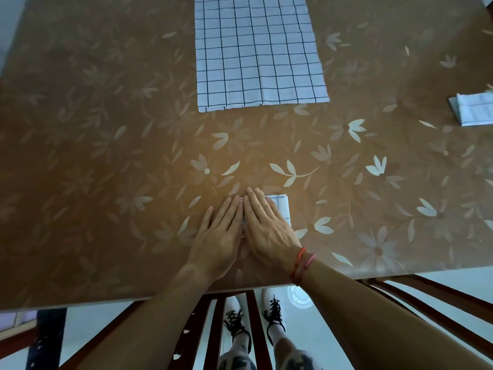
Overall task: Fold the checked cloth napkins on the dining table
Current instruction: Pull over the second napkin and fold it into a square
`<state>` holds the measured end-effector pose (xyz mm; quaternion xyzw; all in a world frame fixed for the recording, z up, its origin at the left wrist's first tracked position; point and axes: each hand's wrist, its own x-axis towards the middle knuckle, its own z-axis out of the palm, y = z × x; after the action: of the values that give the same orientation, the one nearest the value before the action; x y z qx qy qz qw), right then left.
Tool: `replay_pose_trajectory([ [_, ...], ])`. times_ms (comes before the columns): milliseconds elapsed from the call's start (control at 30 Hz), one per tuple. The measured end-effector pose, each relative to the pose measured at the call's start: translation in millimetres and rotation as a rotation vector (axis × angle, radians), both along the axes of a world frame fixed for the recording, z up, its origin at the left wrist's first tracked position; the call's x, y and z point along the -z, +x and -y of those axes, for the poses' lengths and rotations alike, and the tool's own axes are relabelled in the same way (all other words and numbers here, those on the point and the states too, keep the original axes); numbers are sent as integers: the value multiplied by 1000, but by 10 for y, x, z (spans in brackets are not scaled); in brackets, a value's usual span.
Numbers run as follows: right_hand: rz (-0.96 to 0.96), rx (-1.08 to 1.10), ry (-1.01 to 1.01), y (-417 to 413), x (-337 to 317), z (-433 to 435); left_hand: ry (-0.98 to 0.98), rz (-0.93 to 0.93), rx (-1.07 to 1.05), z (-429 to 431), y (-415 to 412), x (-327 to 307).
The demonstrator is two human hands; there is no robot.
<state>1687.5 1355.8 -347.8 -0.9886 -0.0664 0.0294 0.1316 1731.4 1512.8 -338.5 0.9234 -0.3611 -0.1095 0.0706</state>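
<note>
1. While both hands are being held flat, fingers straight and close together, nothing is being gripped: the left hand [218, 236] and right hand [266, 231] are being laid side by side, forefingers touching, near the front edge of the table [106, 156].
2. Head view: a small folded napkin [281, 209] is being pressed down under the right hand. Its white checked corner is being left uncovered past that hand's outer side, and a sliver is being shown in the slit between the hands. How much is lying under the left hand cannot be told.
3. An unfolded napkin [256, 49], white with dark checks, is lying spread flat at the far middle of the table, well apart from the hands.
4. A second folded napkin [474, 110] is lying at the right edge of view.
5. A red thread bracelet [301, 265] is being worn on the right wrist.
6. Below the table edge, dark chair rails [253, 329] and laced shoes [276, 308] are being seen.
</note>
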Motion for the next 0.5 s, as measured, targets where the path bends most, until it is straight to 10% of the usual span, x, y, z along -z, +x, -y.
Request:
replay_pose_trajectory([
  [500,-101,-19,-226,-267,-112,868,35,-24,0,-5,14,-26],
])
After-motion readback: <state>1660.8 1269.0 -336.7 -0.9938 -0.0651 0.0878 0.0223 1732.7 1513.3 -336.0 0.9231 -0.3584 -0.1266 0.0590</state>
